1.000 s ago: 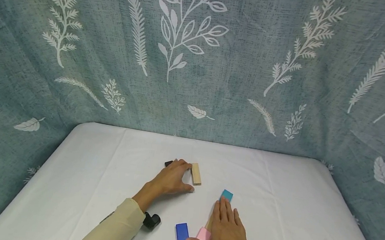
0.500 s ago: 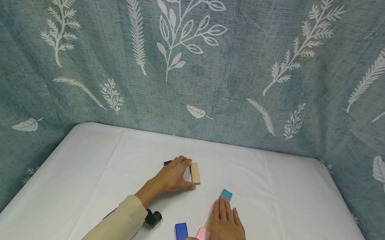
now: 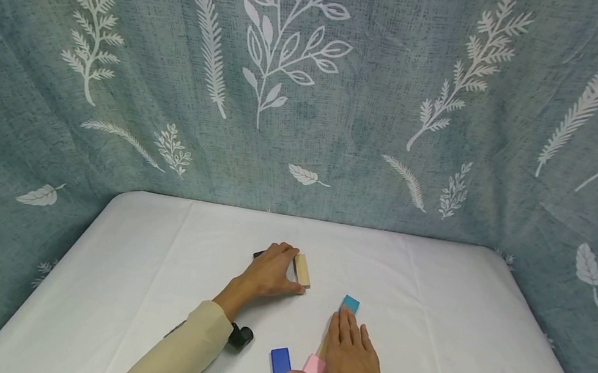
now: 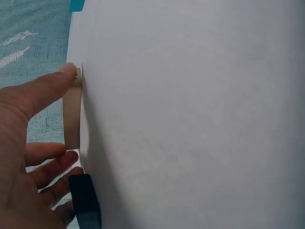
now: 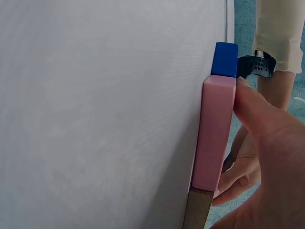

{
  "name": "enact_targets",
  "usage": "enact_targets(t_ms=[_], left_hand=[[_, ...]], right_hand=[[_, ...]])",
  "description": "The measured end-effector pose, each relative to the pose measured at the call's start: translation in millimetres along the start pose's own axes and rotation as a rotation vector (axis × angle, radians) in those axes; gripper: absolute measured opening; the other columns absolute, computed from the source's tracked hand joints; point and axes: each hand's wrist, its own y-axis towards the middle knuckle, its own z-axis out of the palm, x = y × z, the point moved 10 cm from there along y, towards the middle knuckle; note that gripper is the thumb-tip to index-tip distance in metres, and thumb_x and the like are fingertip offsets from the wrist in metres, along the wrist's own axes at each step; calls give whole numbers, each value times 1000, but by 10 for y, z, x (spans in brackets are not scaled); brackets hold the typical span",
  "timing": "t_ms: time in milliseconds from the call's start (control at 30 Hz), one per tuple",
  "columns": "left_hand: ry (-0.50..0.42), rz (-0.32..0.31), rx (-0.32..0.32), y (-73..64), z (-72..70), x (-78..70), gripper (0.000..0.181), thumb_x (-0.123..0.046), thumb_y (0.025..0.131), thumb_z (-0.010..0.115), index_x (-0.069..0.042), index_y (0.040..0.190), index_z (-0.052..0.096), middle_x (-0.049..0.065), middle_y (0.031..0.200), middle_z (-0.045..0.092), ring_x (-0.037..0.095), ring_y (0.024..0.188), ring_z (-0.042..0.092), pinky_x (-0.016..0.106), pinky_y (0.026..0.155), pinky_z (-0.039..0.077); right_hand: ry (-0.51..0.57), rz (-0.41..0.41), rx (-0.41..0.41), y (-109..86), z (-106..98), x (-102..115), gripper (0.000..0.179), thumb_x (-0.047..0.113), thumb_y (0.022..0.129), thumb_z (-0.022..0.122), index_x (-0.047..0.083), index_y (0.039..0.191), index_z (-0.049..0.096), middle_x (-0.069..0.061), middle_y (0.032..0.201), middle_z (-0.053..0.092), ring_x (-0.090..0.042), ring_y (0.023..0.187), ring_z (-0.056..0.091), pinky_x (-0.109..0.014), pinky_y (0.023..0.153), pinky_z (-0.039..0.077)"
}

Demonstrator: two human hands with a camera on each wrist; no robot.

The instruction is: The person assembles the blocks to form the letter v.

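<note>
My left hand [image 3: 267,272] spans a plain wooden block [image 3: 302,271], thumb at its near end and a fingertip at its far end; the left wrist view shows both ends touched. Beside those fingers lies a dark block [image 4: 86,200], mostly covered in the head view. My right hand [image 3: 351,362] lies flat with straight fingers over several blocks. A teal block [image 3: 350,304] pokes out past its fingertips. Partly under the palm are a pink block [image 3: 314,365] and another wooden block [image 5: 198,210]. The right thumb reaches the edge of a blue block [image 3: 281,370].
A white-covered table [image 3: 154,293] holds the blocks. Behind it hangs a blue-green curtain [image 3: 361,126] with white leaf prints. On my left wrist, below the beige sleeve [image 3: 186,346], sits a black camera [image 3: 241,336].
My left thumb has moved slightly right, onto the wooden block's near end, and the fingers have closed in on its far end. The right hand stays in place over the blocks.
</note>
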Motion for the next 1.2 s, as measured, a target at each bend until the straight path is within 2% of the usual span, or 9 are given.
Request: enact_targets(t_ms=[167,467,1200], left_hand=[[25,4,5,18,5,-9,85,-50,80,83,-1,143,54,13,142,54,30,131,49,42,110,41],[6,10,-18,25,8,6,80,-49,78,84,-3,138,58,11,134,58,28,128,51,40,108,43],[-24,3,-12,-70,-67,17,79,-48,78,85,-4,139,57,10,136,56,30,132,49,46,108,43]], right_hand=[[-5,1,-1,-1,-4,3,142,96,65,53,-13,152,29,-32,161,20,-42,151,19,-61,119,16],[-16,0,6,6,14,-12,144,99,64,49,-12,153,28,-31,162,19,-41,151,18,-61,119,16],[-9,9,24,17,33,-17,145,99,63,50,-12,153,27,-32,161,19,-41,151,18,-61,119,16]])
